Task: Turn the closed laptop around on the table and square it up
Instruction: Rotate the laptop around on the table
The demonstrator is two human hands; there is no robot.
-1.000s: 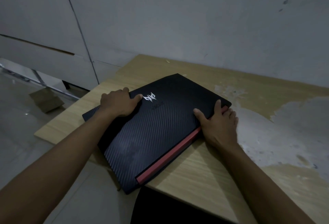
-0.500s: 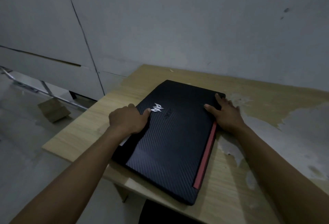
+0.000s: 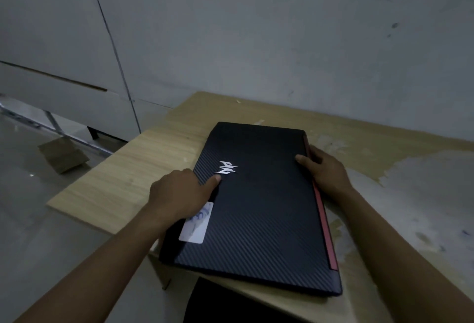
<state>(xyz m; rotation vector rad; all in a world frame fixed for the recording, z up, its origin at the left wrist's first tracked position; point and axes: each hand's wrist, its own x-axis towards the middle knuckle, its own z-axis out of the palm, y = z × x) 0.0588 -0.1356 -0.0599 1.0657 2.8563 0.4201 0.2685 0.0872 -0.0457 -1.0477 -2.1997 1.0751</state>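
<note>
Fingers of left hand [image 3: 179, 194] lay curled w/ thumb flat on the lid near the laptop's left long edge, pressing rather than clasping; nothing was enclosed in that hand. Beside it, going right, sat the black closed laptop w/ carbon-weave lid, silver logo and red hinge strip [image 3: 256, 207], flat on the light wood-grain table w/ worn pale patches [image 3: 123, 181]. A white sticker [image 3: 197, 222] showed on the lid just below the left hand. Its long axis ran roughly away from the person, far short edge toward the grey wall [image 3: 282, 40], near short edge overhanging the table's front edge a little. Right hand [image 3: 328, 171] sat on the right long edge by the red strip, thumb on top of the lid, other fingers spread on the table beside it, a loose pinch on that edge, not a full grip.

Both hands were about equally near, one per long side, so the laptop lay between them. Judged: turn looked mostly done; what remained was prob. a small twist and a push inward to line edges up w/ the table. Risk: near corner slipping off the front edge.
</note>
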